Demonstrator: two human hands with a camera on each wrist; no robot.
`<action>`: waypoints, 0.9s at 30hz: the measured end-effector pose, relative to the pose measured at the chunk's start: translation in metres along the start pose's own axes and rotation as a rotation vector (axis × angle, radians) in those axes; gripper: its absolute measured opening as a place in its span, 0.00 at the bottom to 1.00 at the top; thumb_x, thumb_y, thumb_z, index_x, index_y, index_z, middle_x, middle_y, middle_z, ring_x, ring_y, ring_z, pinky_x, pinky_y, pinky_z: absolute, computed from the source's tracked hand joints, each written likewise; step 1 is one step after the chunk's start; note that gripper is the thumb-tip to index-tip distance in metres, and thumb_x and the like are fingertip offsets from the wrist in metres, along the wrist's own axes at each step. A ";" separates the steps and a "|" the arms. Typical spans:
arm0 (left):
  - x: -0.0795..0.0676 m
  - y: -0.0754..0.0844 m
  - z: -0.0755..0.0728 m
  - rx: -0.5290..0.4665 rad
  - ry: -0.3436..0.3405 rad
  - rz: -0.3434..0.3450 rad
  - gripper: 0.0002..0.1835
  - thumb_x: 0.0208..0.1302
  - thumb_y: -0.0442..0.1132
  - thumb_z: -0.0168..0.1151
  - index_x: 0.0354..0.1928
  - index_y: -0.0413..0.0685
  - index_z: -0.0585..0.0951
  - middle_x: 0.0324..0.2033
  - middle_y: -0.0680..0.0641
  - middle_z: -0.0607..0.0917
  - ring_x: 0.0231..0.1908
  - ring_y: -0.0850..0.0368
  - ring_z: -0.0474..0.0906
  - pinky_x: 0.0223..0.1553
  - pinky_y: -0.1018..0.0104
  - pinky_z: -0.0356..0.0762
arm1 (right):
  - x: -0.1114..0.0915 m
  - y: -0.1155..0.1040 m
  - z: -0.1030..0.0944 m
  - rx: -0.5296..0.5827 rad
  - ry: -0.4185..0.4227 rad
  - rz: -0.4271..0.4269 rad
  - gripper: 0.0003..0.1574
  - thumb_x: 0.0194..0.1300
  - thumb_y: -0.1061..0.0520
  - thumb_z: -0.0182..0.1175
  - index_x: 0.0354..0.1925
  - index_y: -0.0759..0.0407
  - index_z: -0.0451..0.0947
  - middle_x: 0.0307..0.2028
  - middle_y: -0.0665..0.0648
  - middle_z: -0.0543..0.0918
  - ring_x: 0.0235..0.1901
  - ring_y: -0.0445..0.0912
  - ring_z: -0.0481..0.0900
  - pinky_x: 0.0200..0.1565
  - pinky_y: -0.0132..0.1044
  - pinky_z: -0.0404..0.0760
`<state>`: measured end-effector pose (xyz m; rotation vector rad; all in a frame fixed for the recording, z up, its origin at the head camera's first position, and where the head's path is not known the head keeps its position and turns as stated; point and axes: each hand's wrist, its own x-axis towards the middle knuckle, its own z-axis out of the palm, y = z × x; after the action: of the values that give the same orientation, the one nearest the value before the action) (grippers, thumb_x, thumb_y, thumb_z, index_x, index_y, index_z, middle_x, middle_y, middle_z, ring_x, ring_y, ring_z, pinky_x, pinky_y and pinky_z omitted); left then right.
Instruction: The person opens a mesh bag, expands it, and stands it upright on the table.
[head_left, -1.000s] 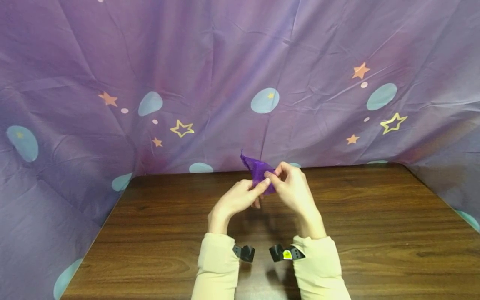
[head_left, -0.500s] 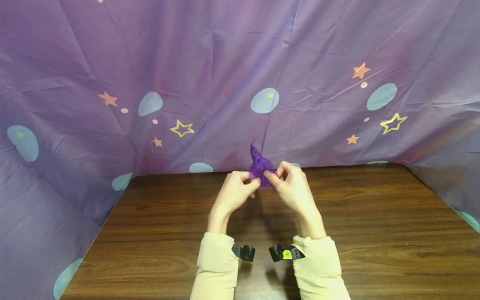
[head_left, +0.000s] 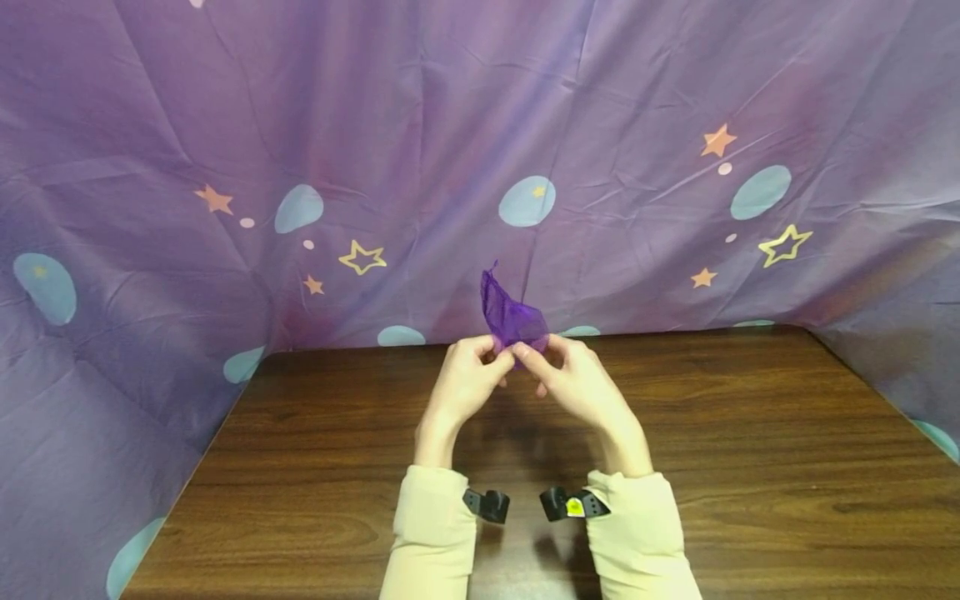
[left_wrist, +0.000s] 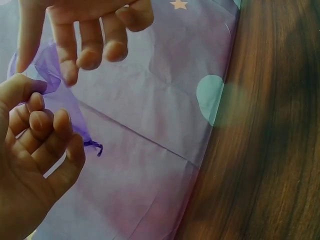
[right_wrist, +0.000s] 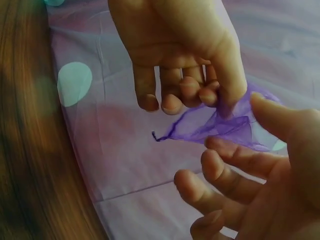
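A sheer purple pouch [head_left: 513, 321] with a thin cord end at its tip is held up between both hands, its tip pointing up and left in the head view. My left hand [head_left: 467, 379] pinches the left side of its lower edge between thumb and fingers. On the right side my right hand [head_left: 581, 383] holds the pouch, thumb in front and index finger behind. The two thumbs nearly meet. From the left wrist, the pouch [left_wrist: 75, 107] hangs beside curled fingers, its dark cord end loose. The right wrist view shows the pouch [right_wrist: 232, 127] creased between the hands.
A brown wood-grain table [head_left: 337, 467] lies under the hands. Behind and at both sides hangs a purple cloth [head_left: 420, 125] printed with stars and blue ovals. Dark wrist camera mounts [head_left: 487, 505] sit on the cream sleeves [head_left: 435, 525].
The pouch has risen and spread, its tip swinging right, then back left and higher. The left hand has shifted its hold up along the pouch. My right thumb has moved left toward the left thumb.
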<state>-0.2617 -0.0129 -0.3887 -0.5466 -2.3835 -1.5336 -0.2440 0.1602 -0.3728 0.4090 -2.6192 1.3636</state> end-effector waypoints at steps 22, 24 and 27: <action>0.001 -0.003 0.004 -0.013 -0.179 -0.047 0.15 0.70 0.44 0.57 0.31 0.42 0.83 0.23 0.42 0.84 0.24 0.56 0.80 0.29 0.67 0.74 | 0.002 0.001 0.002 0.022 0.155 -0.021 0.12 0.64 0.58 0.64 0.26 0.58 0.72 0.16 0.51 0.79 0.15 0.45 0.78 0.19 0.37 0.71; 0.001 -0.002 0.005 -0.007 -0.147 -0.041 0.13 0.68 0.42 0.59 0.29 0.42 0.83 0.21 0.43 0.84 0.23 0.53 0.81 0.26 0.67 0.72 | 0.002 0.002 0.003 0.034 0.162 -0.018 0.13 0.64 0.58 0.64 0.25 0.58 0.71 0.16 0.51 0.79 0.15 0.45 0.78 0.18 0.36 0.71; 0.001 0.000 0.006 -0.014 -0.097 -0.030 0.12 0.66 0.39 0.59 0.26 0.41 0.83 0.19 0.44 0.82 0.22 0.50 0.81 0.23 0.68 0.70 | 0.002 0.001 0.004 0.045 0.173 -0.008 0.16 0.64 0.58 0.64 0.24 0.57 0.68 0.15 0.54 0.78 0.15 0.47 0.79 0.18 0.35 0.70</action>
<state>-0.2627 -0.0074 -0.3901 -0.6039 -2.4654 -1.5718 -0.2466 0.1572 -0.3753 0.2933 -2.4498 1.3903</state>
